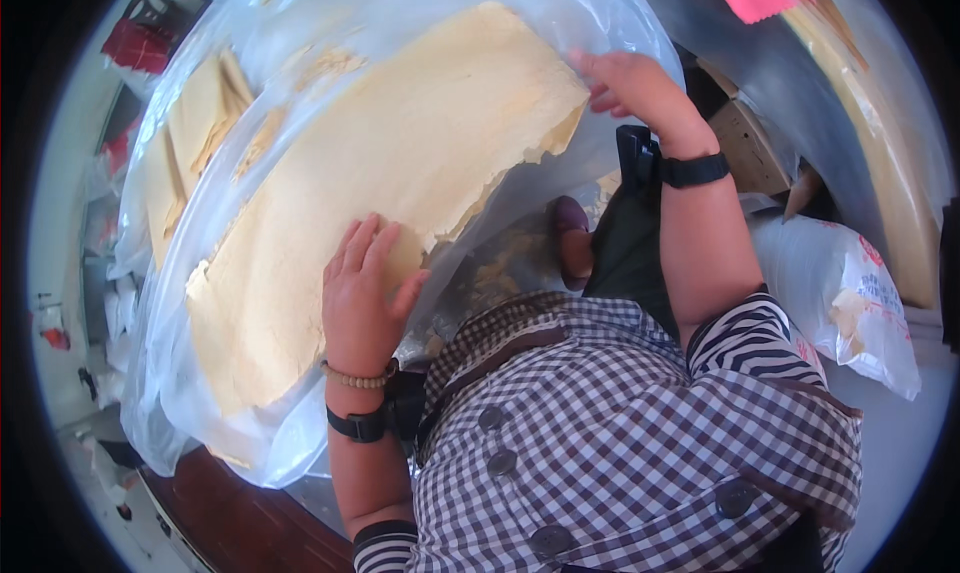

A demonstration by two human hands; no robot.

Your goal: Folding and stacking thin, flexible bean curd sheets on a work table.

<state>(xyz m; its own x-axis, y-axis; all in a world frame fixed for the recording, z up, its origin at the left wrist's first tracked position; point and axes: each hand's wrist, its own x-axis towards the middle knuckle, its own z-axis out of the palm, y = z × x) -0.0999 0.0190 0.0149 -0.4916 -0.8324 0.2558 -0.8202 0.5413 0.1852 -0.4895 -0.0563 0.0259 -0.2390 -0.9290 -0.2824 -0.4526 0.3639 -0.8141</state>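
Note:
A large pale-yellow sheet (400, 143) with ragged edges lies across clear plastic film (590, 23) in front of me. My left hand (362, 283) rests on the sheet near its lower edge, fingers stretched out and the thumb apart. Just off the sheet's right end is my right hand (635, 91), its fingers loosely bent and slightly blurred, with nothing visible in them. Small broken flakes (325, 65) lie on the film beyond the sheet. Whether more sheets lie beneath this one, I cannot tell.
Folded yellow sheets (205, 113) lie under plastic at the far left. A cardboard box (750, 148) and a white printed plastic bag (845, 293) stand to the right. Beyond them is a long plastic-wrapped yellow stack (870, 143). A dark red wooden surface (230, 513) shows lower left.

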